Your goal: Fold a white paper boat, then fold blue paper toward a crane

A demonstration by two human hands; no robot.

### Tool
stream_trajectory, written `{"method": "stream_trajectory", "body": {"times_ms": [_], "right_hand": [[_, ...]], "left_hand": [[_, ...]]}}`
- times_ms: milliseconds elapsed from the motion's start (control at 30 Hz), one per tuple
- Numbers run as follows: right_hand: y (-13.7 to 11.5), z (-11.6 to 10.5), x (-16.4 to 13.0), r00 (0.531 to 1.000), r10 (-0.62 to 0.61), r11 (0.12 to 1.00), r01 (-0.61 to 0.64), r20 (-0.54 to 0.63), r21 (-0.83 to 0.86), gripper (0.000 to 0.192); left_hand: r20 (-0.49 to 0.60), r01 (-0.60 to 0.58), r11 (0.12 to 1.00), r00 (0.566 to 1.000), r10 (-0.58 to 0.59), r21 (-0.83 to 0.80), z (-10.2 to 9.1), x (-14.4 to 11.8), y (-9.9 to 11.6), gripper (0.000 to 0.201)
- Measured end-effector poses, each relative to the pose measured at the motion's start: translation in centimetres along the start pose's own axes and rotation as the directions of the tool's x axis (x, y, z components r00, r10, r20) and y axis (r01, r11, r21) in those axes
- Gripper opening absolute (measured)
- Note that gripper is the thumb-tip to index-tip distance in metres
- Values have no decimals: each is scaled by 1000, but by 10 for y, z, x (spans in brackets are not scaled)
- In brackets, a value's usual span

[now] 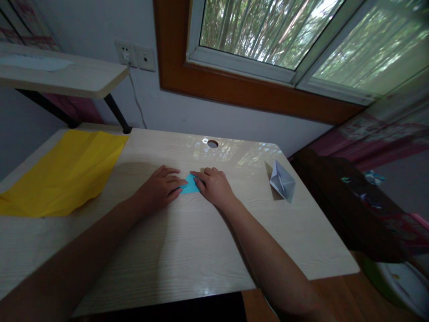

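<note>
A small folded sheet of light-blue paper [191, 185], roughly triangular, lies flat on the wood-grain desk between my hands. My left hand [163, 185] rests palm down with its fingers spread, and its fingertips touch the paper's left side. From the right, my right hand [213, 184] holds the paper down: the index finger reaches its top corner, the thumb presses its right side, and the other fingers are curled. Part of the paper's right edge is hidden under that hand.
Yellow paper [67, 174] covers the desk's left part. A folded grey-white paper shape [282, 181] stands near the right edge. Behind are a round cable hole [212, 144] and a raised shelf [67, 82] on dark legs. A white cord [136, 98] hangs from the wall socket [126, 53].
</note>
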State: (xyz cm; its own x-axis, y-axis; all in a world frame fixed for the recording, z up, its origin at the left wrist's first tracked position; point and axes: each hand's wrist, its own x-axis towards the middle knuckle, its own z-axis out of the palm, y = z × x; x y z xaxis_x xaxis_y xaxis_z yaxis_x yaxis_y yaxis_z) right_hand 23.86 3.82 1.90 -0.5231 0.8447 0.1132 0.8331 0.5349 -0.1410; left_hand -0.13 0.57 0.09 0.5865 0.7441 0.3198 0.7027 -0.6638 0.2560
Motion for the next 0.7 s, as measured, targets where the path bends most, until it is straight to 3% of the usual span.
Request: {"method": "stream_trajectory", "body": {"times_ms": [333, 700], "right_hand": [[0, -1, 0, 1000, 7, 1000, -7, 9, 8, 39], [1, 0, 0, 1000, 6, 1000, -6, 17, 16, 39]], "left_hand": [[-43, -16, 1000, 999, 17, 27, -4, 0, -3, 28], [-116, -132, 990, 984, 137, 45, -2, -4, -14, 26]]}}
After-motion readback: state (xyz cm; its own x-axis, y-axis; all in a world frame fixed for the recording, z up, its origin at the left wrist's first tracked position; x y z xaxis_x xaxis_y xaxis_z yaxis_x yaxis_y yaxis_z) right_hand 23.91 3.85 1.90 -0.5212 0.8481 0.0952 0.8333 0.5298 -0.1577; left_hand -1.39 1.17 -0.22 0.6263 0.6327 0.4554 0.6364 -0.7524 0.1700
